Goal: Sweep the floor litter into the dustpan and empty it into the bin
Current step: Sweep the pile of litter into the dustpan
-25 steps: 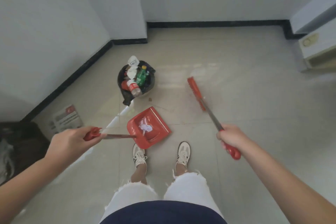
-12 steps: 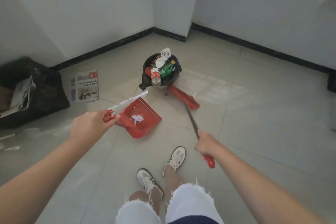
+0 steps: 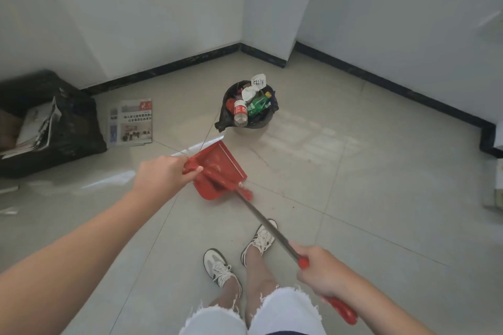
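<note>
A red dustpan (image 3: pixel 221 164) hangs above the tiled floor, and my left hand (image 3: pixel 163 175) grips its handle. My right hand (image 3: pixel 319 272) holds the red grip of a broom (image 3: pixel 268 223) with a metal shaft. The red broom head lies inside the dustpan, over its front lip. Beyond them stands a small black-lined bin (image 3: pixel 249 109), filled with plastic bottles and crumpled paper. I cannot make out any litter in the pan; the broom head covers it.
A folded newspaper (image 3: pixel 130 122) lies on the floor left of the bin. A black bag with papers (image 3: pixel 46 122) sits against the left wall. Black skirting lines the walls, with a jutting corner behind the bin. My two feet in white sneakers (image 3: pixel 239 253) stand below the dustpan.
The broom head has swung from beside the bin into the dustpan. The white scrap seen in the pan is no longer visible. My view has shifted closer and slightly right.
</note>
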The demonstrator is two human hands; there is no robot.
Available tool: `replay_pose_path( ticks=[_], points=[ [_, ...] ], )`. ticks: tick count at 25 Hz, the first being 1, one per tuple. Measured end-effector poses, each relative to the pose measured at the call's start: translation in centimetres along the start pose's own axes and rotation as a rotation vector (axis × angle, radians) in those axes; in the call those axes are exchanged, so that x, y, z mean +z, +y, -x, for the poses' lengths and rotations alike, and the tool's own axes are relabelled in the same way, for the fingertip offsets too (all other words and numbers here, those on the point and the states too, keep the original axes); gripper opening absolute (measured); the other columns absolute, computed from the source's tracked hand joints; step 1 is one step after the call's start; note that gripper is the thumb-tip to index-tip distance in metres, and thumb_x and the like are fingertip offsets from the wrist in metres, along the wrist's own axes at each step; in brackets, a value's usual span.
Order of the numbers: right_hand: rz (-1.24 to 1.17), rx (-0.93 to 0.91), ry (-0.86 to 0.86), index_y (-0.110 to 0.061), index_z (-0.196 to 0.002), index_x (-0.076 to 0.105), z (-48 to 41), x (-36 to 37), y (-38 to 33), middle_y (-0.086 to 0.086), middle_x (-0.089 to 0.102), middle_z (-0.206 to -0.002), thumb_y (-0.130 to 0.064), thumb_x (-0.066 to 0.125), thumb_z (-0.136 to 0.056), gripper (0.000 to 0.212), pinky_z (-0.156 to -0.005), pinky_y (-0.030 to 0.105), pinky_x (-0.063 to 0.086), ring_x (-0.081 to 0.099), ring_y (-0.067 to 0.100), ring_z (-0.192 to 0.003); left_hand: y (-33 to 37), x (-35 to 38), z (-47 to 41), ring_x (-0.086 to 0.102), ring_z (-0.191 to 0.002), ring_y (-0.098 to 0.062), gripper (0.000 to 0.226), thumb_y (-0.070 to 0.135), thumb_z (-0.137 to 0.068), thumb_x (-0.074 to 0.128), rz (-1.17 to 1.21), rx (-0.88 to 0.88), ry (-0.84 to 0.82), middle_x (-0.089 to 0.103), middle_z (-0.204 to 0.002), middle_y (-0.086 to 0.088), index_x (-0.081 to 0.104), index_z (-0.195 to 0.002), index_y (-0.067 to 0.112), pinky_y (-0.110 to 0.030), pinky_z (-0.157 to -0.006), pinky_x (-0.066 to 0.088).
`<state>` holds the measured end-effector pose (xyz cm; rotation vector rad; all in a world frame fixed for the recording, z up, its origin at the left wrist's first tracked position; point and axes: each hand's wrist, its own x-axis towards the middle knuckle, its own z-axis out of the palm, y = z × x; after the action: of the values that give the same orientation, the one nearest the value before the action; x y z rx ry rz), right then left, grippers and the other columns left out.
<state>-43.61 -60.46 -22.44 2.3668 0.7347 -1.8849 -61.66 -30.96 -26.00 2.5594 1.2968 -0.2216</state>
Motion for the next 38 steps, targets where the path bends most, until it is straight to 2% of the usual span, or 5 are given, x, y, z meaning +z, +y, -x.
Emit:
replay_pose_path(
  ticks=[9, 15, 25, 32, 38],
  points=[
    [-0.565, 0.247, 0.262, -0.048, -0.123, 0.045, 6.3, 1.2, 7.0, 0.007, 0.040, -0.043, 0.002, 0.049, -0.085, 0.062, -0.034, 0.016, 0.032, 0.036, 0.014, -0.028, -7.8, -1.0, 3.1, 0.060, -0.058, -0.020, 0.035, 0.060, -0.079, 0.067, -0.097, 0.179, -0.032, 0.060, -0.056, 0.008, 0.069, -0.075, 0.025, -0.022, -0.047, 0.031],
    [-0.656, 0.490, 0.375, -0.002, -0.095, 0.051, -1.2, 2.5, 9.8, 0.011, 0.040, -0.039, 0.010, 0.042, -0.081, 0.020, -0.034, 0.015, 0.031, 0.031, 0.013, -0.027, -8.7, 0.0, 2.0, 0.062, -0.056, -0.017, 0.037, 0.062, -0.080, 0.063, -0.189, 0.415, -0.080, 0.061, -0.055, 0.009, 0.068, -0.077, 0.026, -0.023, -0.047, 0.041],
    [-0.558, 0.344, 0.097, -0.007, -0.094, 0.049, -2.8, 11.3, 1.0, 0.008, 0.049, -0.041, 0.007, 0.043, -0.077, 0.023, -0.032, 0.019, 0.034, 0.044, 0.014, -0.025, -7.3, 3.3, 4.1, 0.040, -0.036, -0.020, 0.048, 0.059, -0.082, 0.040, -0.144, 0.638, -0.013, 0.051, -0.044, 0.004, 0.056, -0.056, 0.021, -0.014, -0.046, 0.010],
    [-0.415, 0.157, -0.155, -0.029, -0.142, 0.038, 0.0, 11.4, -3.0, 0.004, 0.047, -0.050, -0.002, 0.043, -0.082, 0.066, -0.032, 0.016, 0.036, 0.044, 0.011, -0.030, -5.0, 5.0, 4.3, 0.044, -0.032, -0.024, 0.050, 0.058, -0.080, 0.040, -0.093, 0.650, 0.041, 0.046, -0.039, 0.003, 0.049, -0.053, 0.018, -0.015, -0.044, 0.014],
    [-0.505, 0.167, -0.123, -0.044, -0.120, 0.058, 7.4, 3.2, 1.9, 0.003, 0.038, -0.050, -0.003, 0.045, -0.080, 0.058, -0.040, 0.016, 0.028, 0.034, 0.012, -0.036, -5.2, 3.5, 5.4, 0.066, -0.068, -0.018, 0.072, 0.078, -0.070, 0.021, -0.029, 0.387, -0.004, 0.068, -0.069, 0.005, 0.065, -0.077, 0.022, -0.027, -0.049, 0.035]
  ],
)
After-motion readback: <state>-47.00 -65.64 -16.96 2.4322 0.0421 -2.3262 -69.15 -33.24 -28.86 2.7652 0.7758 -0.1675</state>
